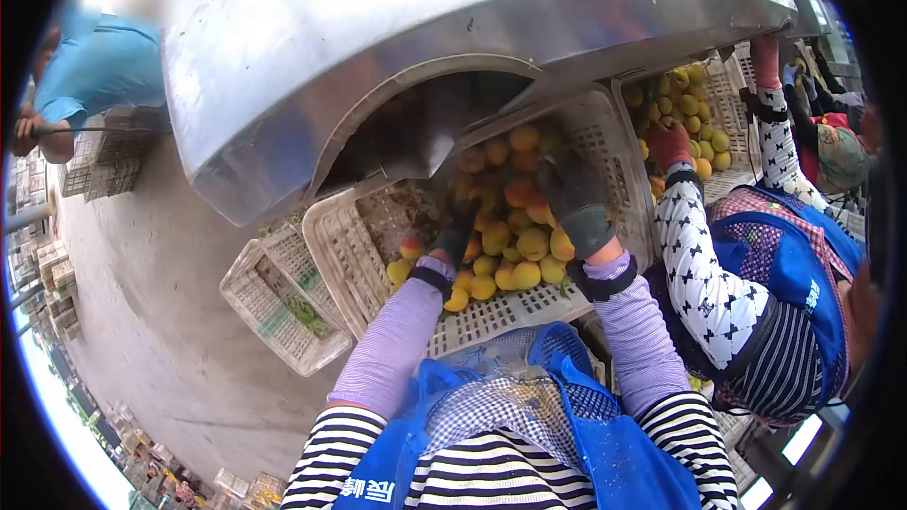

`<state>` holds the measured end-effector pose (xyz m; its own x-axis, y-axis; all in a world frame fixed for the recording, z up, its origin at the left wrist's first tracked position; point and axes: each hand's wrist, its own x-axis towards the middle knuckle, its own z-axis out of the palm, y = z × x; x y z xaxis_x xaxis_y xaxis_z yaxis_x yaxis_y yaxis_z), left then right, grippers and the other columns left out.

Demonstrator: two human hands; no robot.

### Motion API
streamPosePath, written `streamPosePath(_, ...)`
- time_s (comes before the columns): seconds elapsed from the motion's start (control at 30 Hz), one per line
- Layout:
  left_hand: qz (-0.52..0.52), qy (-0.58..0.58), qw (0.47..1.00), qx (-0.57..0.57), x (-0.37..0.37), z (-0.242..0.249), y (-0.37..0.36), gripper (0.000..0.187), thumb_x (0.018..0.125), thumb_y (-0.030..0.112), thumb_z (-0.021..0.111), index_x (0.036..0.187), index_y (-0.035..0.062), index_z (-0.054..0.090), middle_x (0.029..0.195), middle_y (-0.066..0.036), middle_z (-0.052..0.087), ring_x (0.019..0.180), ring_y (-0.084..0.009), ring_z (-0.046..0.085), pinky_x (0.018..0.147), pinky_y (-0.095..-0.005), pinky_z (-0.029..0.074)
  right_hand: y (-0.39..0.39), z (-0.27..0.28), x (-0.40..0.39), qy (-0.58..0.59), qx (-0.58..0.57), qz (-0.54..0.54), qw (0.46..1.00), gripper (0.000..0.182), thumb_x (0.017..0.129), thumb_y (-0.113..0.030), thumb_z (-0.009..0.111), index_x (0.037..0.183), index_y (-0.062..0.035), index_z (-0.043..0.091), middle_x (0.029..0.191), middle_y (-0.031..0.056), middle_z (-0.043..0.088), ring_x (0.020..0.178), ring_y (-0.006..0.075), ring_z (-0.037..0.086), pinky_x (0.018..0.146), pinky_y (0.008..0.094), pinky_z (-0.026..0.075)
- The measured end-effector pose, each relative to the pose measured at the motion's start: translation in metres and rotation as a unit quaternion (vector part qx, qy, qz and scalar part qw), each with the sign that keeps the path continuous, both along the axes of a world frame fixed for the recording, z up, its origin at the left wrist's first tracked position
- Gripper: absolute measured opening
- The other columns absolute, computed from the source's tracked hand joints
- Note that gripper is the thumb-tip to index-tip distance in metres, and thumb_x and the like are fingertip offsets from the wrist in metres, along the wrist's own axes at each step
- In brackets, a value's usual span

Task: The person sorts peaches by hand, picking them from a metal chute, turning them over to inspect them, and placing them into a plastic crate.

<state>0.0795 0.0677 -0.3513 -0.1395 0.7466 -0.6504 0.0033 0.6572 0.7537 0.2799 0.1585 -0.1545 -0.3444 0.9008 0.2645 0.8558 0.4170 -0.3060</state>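
Note:
A white plastic crate [491,321] in front of me holds several yellow peaches [532,244], some with a red blush. My left hand [453,238], in a dark glove, reaches into the crate at the left side of the fruit; shadow hides its fingers. On the right side of the pile, my right hand [578,203] lies over the peaches in a dark grey glove, fingers stretched out toward the far wall of the crate. The crate's left part shows bare floor with bits of debris.
Above the crate hangs a large metal housing [491,24] with a curved opening [416,123]. A smaller crate [283,297] with green leaves stands at the left. On the right a person [718,274] reaches into another crate of peaches [694,113]. Another person [104,66] stands far left.

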Motion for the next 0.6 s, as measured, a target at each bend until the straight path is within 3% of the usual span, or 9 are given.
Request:
streamPosePath(0.03, -0.044, 0.066, 0.997, 0.004, 0.013, -0.001, 0.015, 0.058, 0.102, 0.023, 0.053, 0.151, 0.0047, 0.030, 0.147, -0.013, 0.044, 0.133, -0.0259, 0.045, 0.111, -0.0341, 0.036, -0.004, -0.015, 0.014, -0.009, -0.004, -0.003, 1.000, 0.042, 0.081, -0.030, 0.072, 0.116, -0.0087, 0.063, 0.093, 0.0133, 0.070, 0.085, 0.0327, 0.067, 0.073, 0.0439, 0.053)
streamPosePath(0.1, -0.090, 0.157, 0.983, 0.012, 0.037, -0.030, 0.034, 0.057, 0.102, 0.023, 0.053, 0.151, 0.0048, 0.031, 0.147, -0.013, 0.045, 0.131, -0.0251, 0.045, 0.111, -0.0340, 0.037, -0.013, -0.031, 0.035, -0.198, -0.212, -0.103, 0.951, 0.053, 0.076, -0.040, 0.076, 0.118, -0.0109, 0.062, 0.104, 0.0131, 0.069, 0.093, 0.0312, 0.066, 0.078, 0.0445, 0.052)
streamPosePath(0.23, -0.100, 0.244, 0.964, 0.010, 0.047, -0.075, 0.059, 0.054, 0.102, 0.023, 0.052, 0.150, 0.0048, 0.033, 0.145, -0.011, 0.046, 0.129, -0.0235, 0.047, 0.109, -0.0337, 0.039, -0.010, -0.037, 0.039, -0.170, -0.283, -0.072, 0.941, 0.064, 0.069, -0.044, 0.080, 0.121, -0.0118, 0.060, 0.110, 0.0129, 0.066, 0.101, 0.0331, 0.063, 0.082, 0.0460, 0.050)
streamPosePath(0.3, -0.094, 0.249, 0.964, 0.012, 0.045, -0.088, 0.065, 0.053, 0.102, 0.023, 0.052, 0.149, 0.0049, 0.034, 0.145, -0.010, 0.046, 0.128, -0.0227, 0.047, 0.109, -0.0336, 0.039, -0.009, -0.038, 0.035, -0.180, -0.385, 0.008, 0.905, 0.071, 0.066, -0.043, 0.081, 0.126, -0.0126, 0.058, 0.113, 0.0133, 0.065, 0.101, 0.0336, 0.063, 0.084, 0.0463, 0.050)
streamPosePath(0.43, -0.065, 0.219, 0.972, 0.048, 0.042, -0.107, 0.065, 0.051, 0.103, 0.023, 0.051, 0.148, 0.0050, 0.035, 0.143, -0.008, 0.047, 0.126, -0.0211, 0.048, 0.107, -0.0333, 0.041, -0.035, -0.069, 0.015, -0.219, -0.268, 0.042, 0.937, 0.083, 0.065, -0.043, 0.083, 0.134, -0.0094, 0.053, 0.121, 0.0167, 0.062, 0.106, 0.0362, 0.060, 0.090, 0.0483, 0.048)
streamPosePath(0.5, -0.055, 0.204, 0.976, 0.056, 0.026, -0.096, 0.064, 0.050, 0.103, 0.023, 0.050, 0.148, 0.0050, 0.036, 0.143, -0.007, 0.048, 0.125, -0.0207, 0.048, 0.107, -0.0333, 0.041, -0.034, -0.067, 0.012, -0.170, -0.319, 0.037, 0.932, 0.089, 0.067, -0.042, 0.084, 0.140, -0.0056, 0.046, 0.130, 0.0170, 0.058, 0.114, 0.0332, 0.059, 0.095, 0.0445, 0.048)
streamPosePath(0.53, -0.062, 0.129, 0.984, 0.103, 0.008, -0.088, 0.069, 0.053, 0.099, 0.020, 0.053, 0.147, 0.0057, 0.037, 0.141, -0.010, 0.048, 0.125, -0.0238, 0.049, 0.105, -0.0355, 0.043, -0.030, -0.061, 0.016, -0.163, -0.314, 0.040, 0.935, 0.089, 0.067, -0.042, 0.084, 0.140, -0.0056, 0.046, 0.130, 0.0170, 0.058, 0.114, 0.0332, 0.059, 0.095, 0.0445, 0.048)
streamPosePath(0.57, -0.071, 0.052, 0.985, 0.149, -0.005, -0.063, 0.074, 0.056, 0.095, 0.018, 0.055, 0.146, 0.0064, 0.038, 0.140, -0.012, 0.049, 0.125, -0.0269, 0.050, 0.102, -0.0377, 0.046, -0.022, -0.039, 0.022, 0.076, -0.412, 0.007, 0.908, 0.086, 0.070, -0.039, 0.083, 0.140, -0.0053, 0.045, 0.134, 0.0165, 0.055, 0.118, 0.0322, 0.057, 0.097, 0.0425, 0.047)
streamPosePath(0.6, -0.111, -0.056, 0.977, 0.171, -0.014, -0.004, 0.071, 0.054, 0.097, 0.019, 0.053, 0.147, 0.0059, 0.037, 0.140, -0.010, 0.049, 0.126, -0.0230, 0.050, 0.103, -0.0356, 0.045, -0.017, -0.012, 0.024, 0.308, -0.484, -0.022, 0.818, 0.084, 0.073, -0.036, 0.082, 0.141, -0.0049, 0.044, 0.137, 0.0160, 0.052, 0.121, 0.0312, 0.055, 0.098, 0.0405, 0.046)
